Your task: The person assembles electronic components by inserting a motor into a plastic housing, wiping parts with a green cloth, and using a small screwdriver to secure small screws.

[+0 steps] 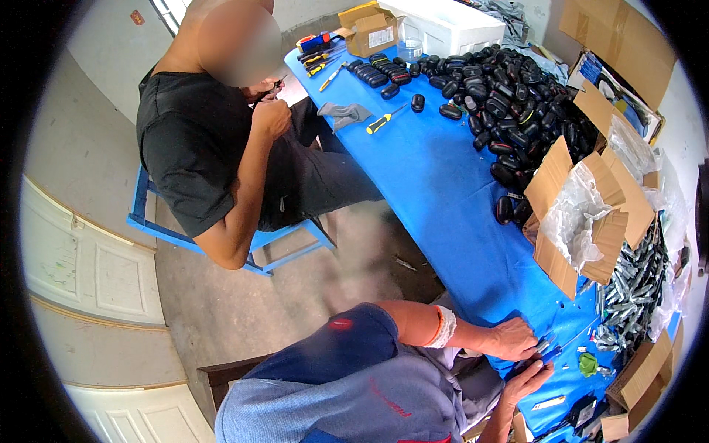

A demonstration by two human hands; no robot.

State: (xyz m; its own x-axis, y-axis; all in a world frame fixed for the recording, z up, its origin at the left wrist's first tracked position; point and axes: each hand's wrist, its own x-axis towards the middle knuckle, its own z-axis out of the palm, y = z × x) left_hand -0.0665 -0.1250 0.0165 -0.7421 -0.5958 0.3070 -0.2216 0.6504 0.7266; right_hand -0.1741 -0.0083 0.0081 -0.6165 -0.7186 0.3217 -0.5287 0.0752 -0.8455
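I'm pinching a silvery part in my left grip and half-curling my right grip, whose load I cannot tell.

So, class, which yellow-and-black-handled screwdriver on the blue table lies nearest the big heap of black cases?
The lone screwdriver just right of the grey cloth; the others lie bunched farther off, by the small cardboard box.

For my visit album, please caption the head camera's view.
Left hand and right hand close together over a blue table, a heap of black cases beyond, a person in black seated nearby.
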